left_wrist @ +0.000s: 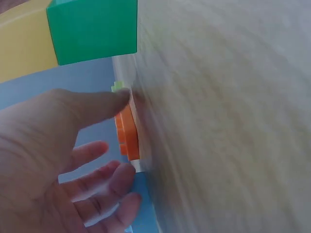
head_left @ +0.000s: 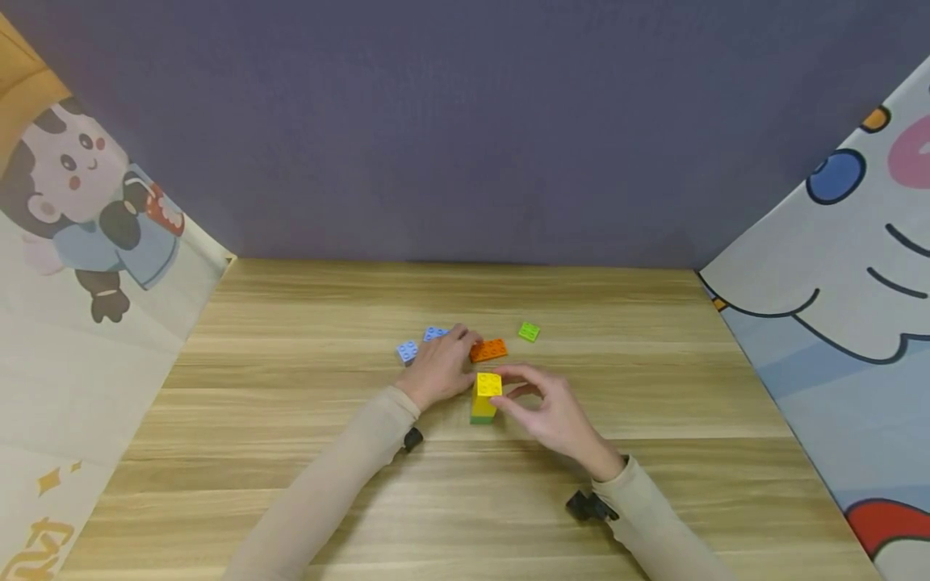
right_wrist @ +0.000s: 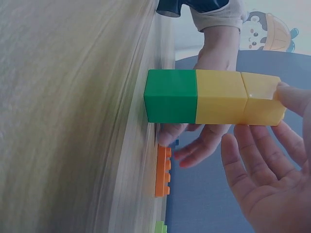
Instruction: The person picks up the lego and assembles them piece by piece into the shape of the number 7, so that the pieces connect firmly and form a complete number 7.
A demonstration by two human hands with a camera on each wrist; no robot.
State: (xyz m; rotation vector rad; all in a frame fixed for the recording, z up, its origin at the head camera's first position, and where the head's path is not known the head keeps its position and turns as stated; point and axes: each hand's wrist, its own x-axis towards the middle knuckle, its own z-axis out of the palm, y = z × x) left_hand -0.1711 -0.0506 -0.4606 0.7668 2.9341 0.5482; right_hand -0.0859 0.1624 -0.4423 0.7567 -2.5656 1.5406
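A short tower of toy building bricks stands upright on the table, with a green brick (right_wrist: 171, 96) at the bottom and two yellow bricks (head_left: 489, 386) above it. My right hand (head_left: 555, 413) pinches the top yellow brick between thumb and fingers. Left of the tower, my left hand (head_left: 439, 371) reaches over the table with its fingers loosely bent and nothing between them. Near those fingertips lies an orange brick (head_left: 490, 349). A blue brick (head_left: 436, 332), partly covered in the head view, lies just beyond the same hand. Whether a left fingertip touches either brick, I cannot tell.
Another light blue brick (head_left: 407, 351) lies left of the left hand. Farther back to the right is a small lime green brick (head_left: 529, 332). A dark wall (head_left: 465, 145) rises behind the wooden table (head_left: 639, 347), with printed panels at both sides.
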